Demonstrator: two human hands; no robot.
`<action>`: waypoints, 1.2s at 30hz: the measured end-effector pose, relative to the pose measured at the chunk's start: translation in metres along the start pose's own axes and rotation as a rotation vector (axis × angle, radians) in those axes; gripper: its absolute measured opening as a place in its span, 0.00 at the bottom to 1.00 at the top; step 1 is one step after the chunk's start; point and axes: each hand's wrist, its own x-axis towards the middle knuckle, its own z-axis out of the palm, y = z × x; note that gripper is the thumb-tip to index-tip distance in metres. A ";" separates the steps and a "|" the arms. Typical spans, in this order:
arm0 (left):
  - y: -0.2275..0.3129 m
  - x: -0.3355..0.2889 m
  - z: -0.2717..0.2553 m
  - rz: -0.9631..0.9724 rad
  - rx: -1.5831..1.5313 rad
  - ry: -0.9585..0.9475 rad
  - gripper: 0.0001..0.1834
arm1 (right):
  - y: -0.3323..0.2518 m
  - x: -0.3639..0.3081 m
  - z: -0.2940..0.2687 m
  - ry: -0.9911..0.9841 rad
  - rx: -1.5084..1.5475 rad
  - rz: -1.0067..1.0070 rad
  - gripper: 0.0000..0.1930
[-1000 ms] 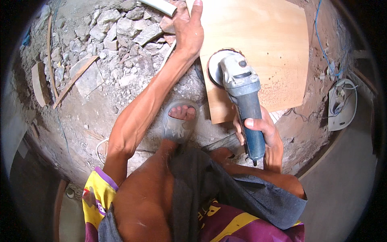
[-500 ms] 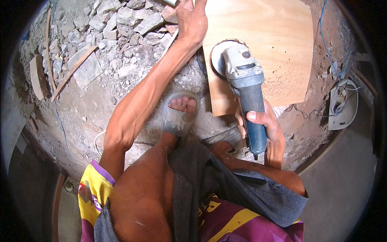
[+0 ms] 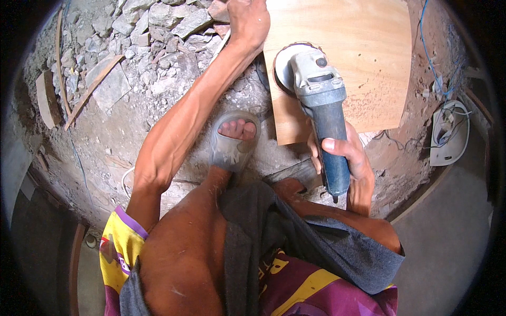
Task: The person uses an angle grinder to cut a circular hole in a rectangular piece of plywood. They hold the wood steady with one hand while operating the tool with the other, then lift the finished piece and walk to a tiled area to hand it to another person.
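At the far left, a short curved wooden block [image 3: 48,100] lay on the dusty ground, with a thin wooden strip [image 3: 94,92] slanting over a flat stone slab [image 3: 112,88] just to its right. Beyond these, a heap of broken stones [image 3: 174,22] spread toward the upper edge. The left forearm [image 3: 179,124] reached up across the ground to the left hand [image 3: 249,23], which was beside the left edge of the plywood board [image 3: 369,58]; its fingers were mostly cut off by the frame, so how far they were open and whether they gripped anything could not be told. Below, a foot in a grey slide sandal [image 3: 231,150] stood near the board's lower left corner. The angle grinder [image 3: 320,100] was over the left part of the board, its toothed disc [image 3: 284,68] at the upper left; contact with the wood could not be judged. The right hand [image 3: 356,158] was closed around the tool's blue body, thumb across the top. Farther right ran a blue cable [image 3: 426,39], above a white plastic shell [image 3: 448,152].
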 end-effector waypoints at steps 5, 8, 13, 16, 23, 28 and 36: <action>-0.001 0.001 0.000 0.008 -0.035 -0.005 0.28 | -0.001 0.000 0.002 0.022 0.008 0.013 0.31; 0.000 -0.001 0.001 -0.008 -0.100 -0.014 0.28 | -0.001 -0.001 0.003 0.031 0.005 0.014 0.31; 0.004 0.000 0.003 -0.054 -0.127 -0.039 0.27 | -0.002 -0.001 0.002 0.042 -0.014 0.021 0.33; -0.004 -0.002 0.004 -0.051 -0.004 0.054 0.28 | 0.000 0.000 0.005 0.048 -0.038 0.041 0.33; 0.000 0.000 0.002 -0.028 -0.113 -0.008 0.28 | 0.000 0.000 0.002 0.023 0.024 0.030 0.33; -0.002 0.001 0.001 -0.036 -0.033 -0.004 0.28 | 0.005 0.000 -0.005 0.000 0.099 0.030 0.32; -0.003 0.001 0.003 -0.039 -0.190 -0.015 0.25 | 0.001 0.001 -0.001 0.033 0.083 0.032 0.39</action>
